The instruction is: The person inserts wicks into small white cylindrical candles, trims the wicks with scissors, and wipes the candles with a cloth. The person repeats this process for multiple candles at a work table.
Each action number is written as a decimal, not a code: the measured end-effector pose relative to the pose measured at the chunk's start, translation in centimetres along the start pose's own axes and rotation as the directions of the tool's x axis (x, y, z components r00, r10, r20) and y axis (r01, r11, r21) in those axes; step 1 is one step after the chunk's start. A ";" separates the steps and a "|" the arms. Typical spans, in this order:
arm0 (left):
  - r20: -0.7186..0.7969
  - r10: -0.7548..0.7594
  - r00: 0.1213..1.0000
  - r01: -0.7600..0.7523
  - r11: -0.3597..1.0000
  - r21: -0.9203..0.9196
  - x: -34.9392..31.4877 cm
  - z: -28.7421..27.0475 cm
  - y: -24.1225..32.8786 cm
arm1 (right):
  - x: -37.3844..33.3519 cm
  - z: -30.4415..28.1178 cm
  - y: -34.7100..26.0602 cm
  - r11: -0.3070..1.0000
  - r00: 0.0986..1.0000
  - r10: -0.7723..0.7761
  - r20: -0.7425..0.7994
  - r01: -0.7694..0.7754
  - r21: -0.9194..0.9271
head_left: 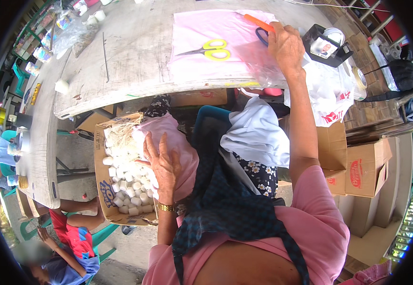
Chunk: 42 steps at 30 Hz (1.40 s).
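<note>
My right hand (286,47) is stretched to the far right of the table, its fingers closed on a long, flat orange-handled tool (259,22). A dark blue scissor loop (262,36) lies just beside those fingers. Under it a pink cloth (192,33) is spread, with yellow-handled scissors (211,50) on top. My left hand (164,166) rests with fingers spread on another pink cloth (183,147) over my lap. Beside that hand, a cardboard box (101,156) holds many short white cylinders (133,190) and pale strands (123,133).
A black holder (323,50) and a white plastic bag (327,90) stand at the table's right end. Cardboard boxes (363,166) sit to my right. A thin rod (105,57) lies on the table (135,52). Another person (69,242) sits at lower left.
</note>
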<state>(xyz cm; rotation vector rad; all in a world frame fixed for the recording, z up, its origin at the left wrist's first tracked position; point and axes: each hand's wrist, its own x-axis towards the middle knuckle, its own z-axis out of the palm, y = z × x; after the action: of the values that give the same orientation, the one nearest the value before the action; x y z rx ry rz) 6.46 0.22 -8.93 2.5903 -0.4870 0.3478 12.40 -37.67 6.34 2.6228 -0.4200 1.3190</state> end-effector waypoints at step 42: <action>-0.072 0.039 0.997 -0.043 0.998 -0.049 -0.5 1.2 -0.1 | -11.0 -10.3 -11.4 -0.677 0.617 -0.435 0.656 -0.704 0.213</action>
<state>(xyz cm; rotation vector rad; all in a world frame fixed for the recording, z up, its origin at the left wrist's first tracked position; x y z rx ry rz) 6.24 -0.16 -10.15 2.5126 -0.5183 0.4341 2.10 -22.16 3.18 5.3679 0.9415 -0.5288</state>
